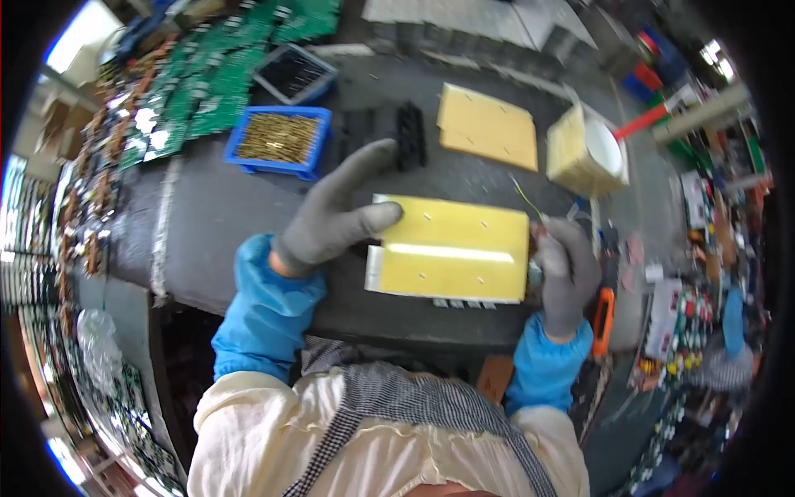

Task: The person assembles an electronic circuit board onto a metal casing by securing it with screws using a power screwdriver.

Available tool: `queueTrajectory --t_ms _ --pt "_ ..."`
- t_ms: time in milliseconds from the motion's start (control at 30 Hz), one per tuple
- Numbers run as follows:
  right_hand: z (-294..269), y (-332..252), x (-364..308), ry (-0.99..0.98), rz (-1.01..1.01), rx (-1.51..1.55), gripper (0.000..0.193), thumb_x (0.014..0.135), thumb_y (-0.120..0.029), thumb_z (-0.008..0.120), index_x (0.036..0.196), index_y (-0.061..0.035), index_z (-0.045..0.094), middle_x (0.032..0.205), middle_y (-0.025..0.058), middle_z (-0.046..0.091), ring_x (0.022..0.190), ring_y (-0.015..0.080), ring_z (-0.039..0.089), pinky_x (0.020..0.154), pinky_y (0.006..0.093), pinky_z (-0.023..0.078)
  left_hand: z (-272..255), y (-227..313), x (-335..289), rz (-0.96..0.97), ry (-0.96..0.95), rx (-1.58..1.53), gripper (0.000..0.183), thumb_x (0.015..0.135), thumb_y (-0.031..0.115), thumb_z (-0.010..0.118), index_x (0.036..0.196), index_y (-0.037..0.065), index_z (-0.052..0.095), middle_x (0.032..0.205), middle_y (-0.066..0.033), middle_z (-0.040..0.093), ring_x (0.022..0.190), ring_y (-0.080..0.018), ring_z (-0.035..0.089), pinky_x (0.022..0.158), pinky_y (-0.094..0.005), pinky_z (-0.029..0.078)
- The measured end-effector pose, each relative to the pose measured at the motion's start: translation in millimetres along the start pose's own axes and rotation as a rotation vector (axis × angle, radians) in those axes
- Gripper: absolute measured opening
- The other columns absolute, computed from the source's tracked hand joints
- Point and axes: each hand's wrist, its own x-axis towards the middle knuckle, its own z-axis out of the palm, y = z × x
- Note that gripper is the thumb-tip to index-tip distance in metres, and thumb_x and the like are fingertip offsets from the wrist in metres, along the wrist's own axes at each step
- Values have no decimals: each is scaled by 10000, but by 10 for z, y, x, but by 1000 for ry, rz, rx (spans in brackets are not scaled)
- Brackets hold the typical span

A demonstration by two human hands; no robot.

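A flat rectangular panel with a glossy yellow face (455, 248) lies in front of me, with a few small white slits in it and a pale strip along its left edge. My left hand (335, 215), in a grey glove, rests its thumb on the panel's upper left corner while the index finger stretches away over the table. At the panel's right edge is my right hand (567, 265), also gloved, its fingers curled together. A thin yellow-green wire (523, 197) runs to those fingertips; the panel's edge hides part of the grip.
Beyond my left hand stands a blue tray of brass-coloured pins (280, 137), with a bin of dark parts (294, 74) behind. Green circuit boards (199, 91) pile up at far left. Also near are black strips (410, 137), a tan panel (487, 124), a tape-wrapped container (584, 153) and an orange-handled tool (604, 321).
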Motion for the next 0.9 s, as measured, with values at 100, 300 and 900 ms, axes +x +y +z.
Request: queueTrajectory --t_ms 100,300,900 --pt "-17 -12 -54 67 57 155 206 948 -97 610 1095 39 660 965 97 630 729 139 585 663 281 482 -279 258 24 95 85 -16 816 877 325 806 1505 -20 418 1443 -145 524 1336 -245 492 1107 -371 408" --pt "53 -80 9 26 -52 144 214 971 -142 596 1065 43 652 995 110 619 674 132 584 616 271 484 -1432 742 957 -168 314 881 570 877 174 775 1372 -19 570 1214 -116 692 1034 -190 657 879 -339 550" --pt "-198 86 18 158 -230 35 163 911 -150 715 1038 -47 705 911 94 691 868 270 678 763 380 535 -2541 -498 1999 14 90 1515 230 824 124 685 1025 38 756 961 -218 728 921 -406 701 809 -472 548"
